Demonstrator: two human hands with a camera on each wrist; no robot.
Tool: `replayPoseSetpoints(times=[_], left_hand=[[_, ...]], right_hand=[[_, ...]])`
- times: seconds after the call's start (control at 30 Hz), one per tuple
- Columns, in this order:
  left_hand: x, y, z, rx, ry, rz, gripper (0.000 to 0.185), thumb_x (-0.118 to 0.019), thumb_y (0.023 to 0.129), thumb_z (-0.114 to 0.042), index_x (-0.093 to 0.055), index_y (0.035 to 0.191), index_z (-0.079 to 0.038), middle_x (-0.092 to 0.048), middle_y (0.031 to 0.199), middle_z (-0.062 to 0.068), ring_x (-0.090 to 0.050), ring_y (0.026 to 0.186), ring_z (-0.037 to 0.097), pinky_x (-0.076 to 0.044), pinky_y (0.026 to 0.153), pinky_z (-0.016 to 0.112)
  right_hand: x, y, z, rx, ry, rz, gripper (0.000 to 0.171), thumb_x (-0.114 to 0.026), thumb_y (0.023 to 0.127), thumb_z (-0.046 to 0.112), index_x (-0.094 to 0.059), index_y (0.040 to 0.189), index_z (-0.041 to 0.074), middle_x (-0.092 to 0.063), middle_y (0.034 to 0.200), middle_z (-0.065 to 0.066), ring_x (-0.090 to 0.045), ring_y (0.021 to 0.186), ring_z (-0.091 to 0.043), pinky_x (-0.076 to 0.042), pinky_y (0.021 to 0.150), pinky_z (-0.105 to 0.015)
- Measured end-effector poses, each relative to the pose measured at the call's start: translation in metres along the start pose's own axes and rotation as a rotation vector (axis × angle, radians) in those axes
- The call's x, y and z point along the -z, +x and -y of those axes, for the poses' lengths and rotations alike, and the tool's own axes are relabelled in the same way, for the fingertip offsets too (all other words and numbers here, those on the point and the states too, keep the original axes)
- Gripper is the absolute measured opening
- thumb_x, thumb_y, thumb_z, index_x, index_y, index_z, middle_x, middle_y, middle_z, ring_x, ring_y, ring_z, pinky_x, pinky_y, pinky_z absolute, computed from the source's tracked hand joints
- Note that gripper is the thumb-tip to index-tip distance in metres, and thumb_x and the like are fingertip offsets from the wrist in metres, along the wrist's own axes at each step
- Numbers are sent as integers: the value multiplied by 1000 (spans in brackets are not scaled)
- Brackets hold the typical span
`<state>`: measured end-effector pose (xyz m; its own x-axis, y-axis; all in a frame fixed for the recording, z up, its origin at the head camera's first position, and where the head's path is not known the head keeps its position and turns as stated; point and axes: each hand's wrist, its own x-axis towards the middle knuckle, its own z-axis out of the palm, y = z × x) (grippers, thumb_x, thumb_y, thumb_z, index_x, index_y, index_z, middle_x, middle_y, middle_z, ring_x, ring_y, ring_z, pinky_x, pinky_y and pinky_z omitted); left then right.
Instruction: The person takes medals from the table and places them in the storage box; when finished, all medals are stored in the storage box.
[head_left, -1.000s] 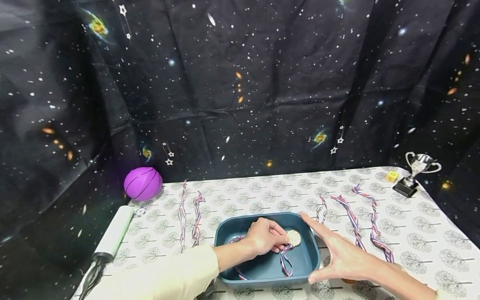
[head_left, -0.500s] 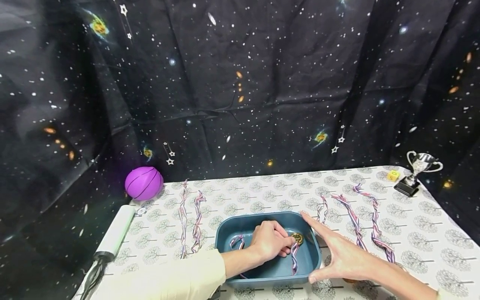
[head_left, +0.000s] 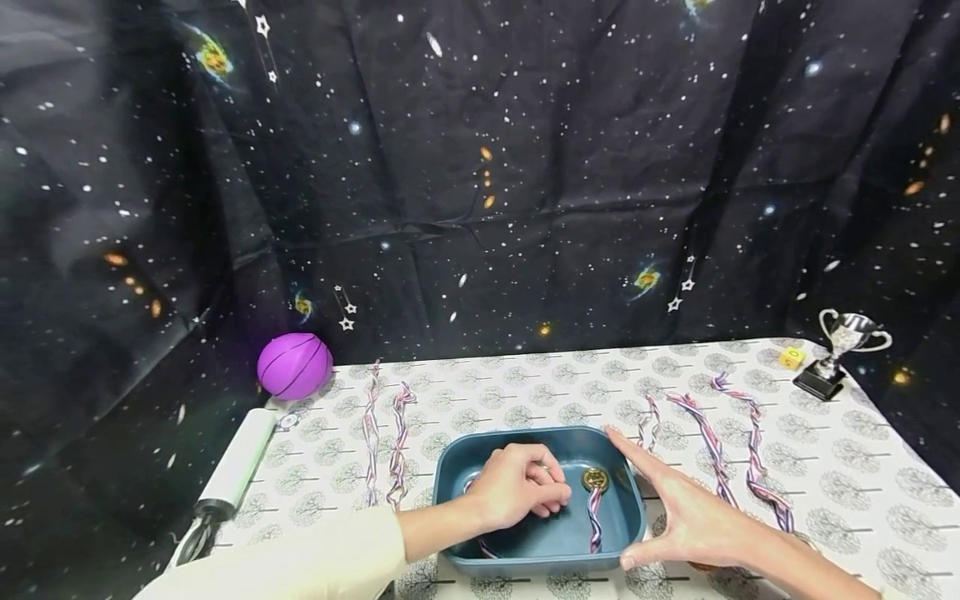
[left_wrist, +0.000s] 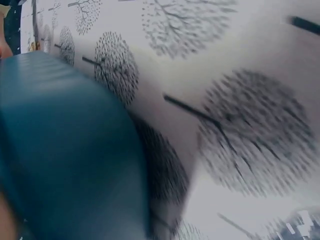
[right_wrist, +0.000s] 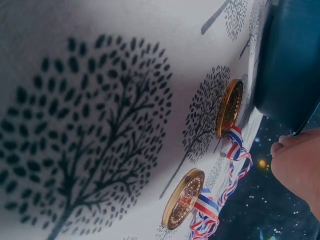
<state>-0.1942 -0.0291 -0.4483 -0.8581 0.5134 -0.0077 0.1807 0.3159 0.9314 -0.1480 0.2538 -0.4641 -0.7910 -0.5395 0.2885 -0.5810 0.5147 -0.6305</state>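
My left hand [head_left: 521,490] hovers inside the blue box [head_left: 551,567], its fingers loosely bent with nothing in them. To its right, a gold medal [head_left: 596,480] lies on the box floor, its striped ribbon [head_left: 595,529] running toward the near wall. Another striped ribbon [head_left: 486,550] is in the left part, mostly hidden by the hand and forearm. My right hand [head_left: 686,517] touches the box's right end, thumb and fingers straight and spread between its near and far corners. In the left wrist view, the box's outer wall [left_wrist: 75,140] fills the left side.
Braided ribbons [head_left: 397,442] lie left of the box, and more ribbons [head_left: 753,454] lie right. Two gold medals [right_wrist: 183,199] show beside the box in the right wrist view. A purple ball [head_left: 295,367], pale cylinder [head_left: 238,458], yellow cube [head_left: 792,358] and trophy cup [head_left: 840,354] stand around.
My left hand has let go of the medal and drawn back to the left. The medal and its ribbon now lie in the box's right part. My right hand stays at the box's end.
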Motion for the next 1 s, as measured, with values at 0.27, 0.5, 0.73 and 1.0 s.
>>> replayPoseSetpoints(times=[0.27, 0.5, 0.73, 1.0], left_hand=[[51, -25, -3, -163, 154, 97, 8, -80, 97, -15, -83, 104, -16, -82, 97, -4, -78, 89, 12, -62, 82, 24], [100, -46, -4, -274, 237, 73, 31, -78, 98, -12, -78, 127, -20, -78, 121, -7, -73, 114, 16, -57, 103, 33], [137, -67, 5, -302, 384, 26, 53, -78, 98, -15, -64, 148, -26, -67, 142, -15, -67, 127, 23, -52, 111, 48], [157, -94, 32, -313, 494, 8, 68, -79, 97, -17, -51, 159, -24, -61, 151, -9, -63, 134, 26, -47, 114, 56]], right_hand=[[-1, -1, 0, 31, 7, -18, 136, -99, 70, 48, -14, 172, 22, -31, 172, -14, -36, 154, -17, -37, 118, -26], [-2, 0, -1, 29, 19, -19, 137, -101, 68, 46, -15, 172, 22, -32, 171, -16, -34, 154, -12, -37, 118, -26], [-2, 0, -1, 32, 16, -34, 138, -102, 66, 46, -16, 172, 20, -34, 170, -16, -35, 153, -12, -33, 117, -21], [-3, 1, 1, 22, 12, -34, 138, -101, 66, 48, -18, 172, 21, -36, 170, -14, -36, 152, -11, -31, 117, -18]])
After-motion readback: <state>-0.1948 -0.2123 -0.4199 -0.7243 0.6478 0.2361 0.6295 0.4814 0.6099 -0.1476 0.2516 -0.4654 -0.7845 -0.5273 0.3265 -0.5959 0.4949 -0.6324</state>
